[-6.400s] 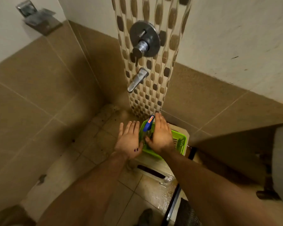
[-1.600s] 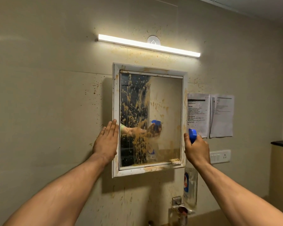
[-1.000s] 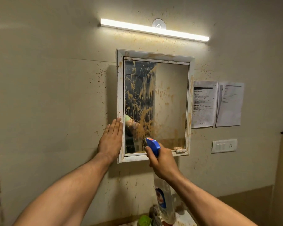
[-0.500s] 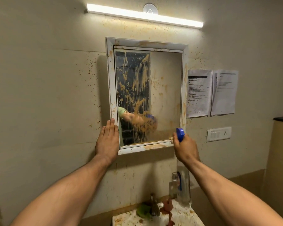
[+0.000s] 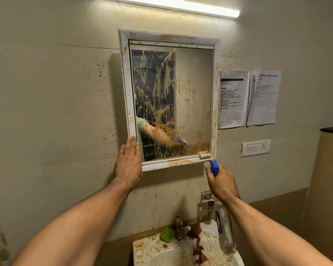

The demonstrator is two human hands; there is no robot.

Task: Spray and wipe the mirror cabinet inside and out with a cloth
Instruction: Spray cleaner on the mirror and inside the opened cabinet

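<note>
The white-framed mirror cabinet hangs on the wall with its door closed, the glass and frame streaked with brown-orange splatter. My left hand lies flat, fingers straight, on the cabinet's lower left corner. My right hand grips a clear spray bottle with a blue nozzle just below the lower right corner; the nozzle points up at the frame. No cloth shows.
A dirty white sink with a tap and a green object sits below. Two paper sheets and a switch plate are on the wall to the right. A light bar glows above.
My right hand with the bottle swung from mid-mirror to the lower right corner and dropped slightly below the frame. My left hand stays flat on the lower left corner. The view tilted down, showing the sink.
</note>
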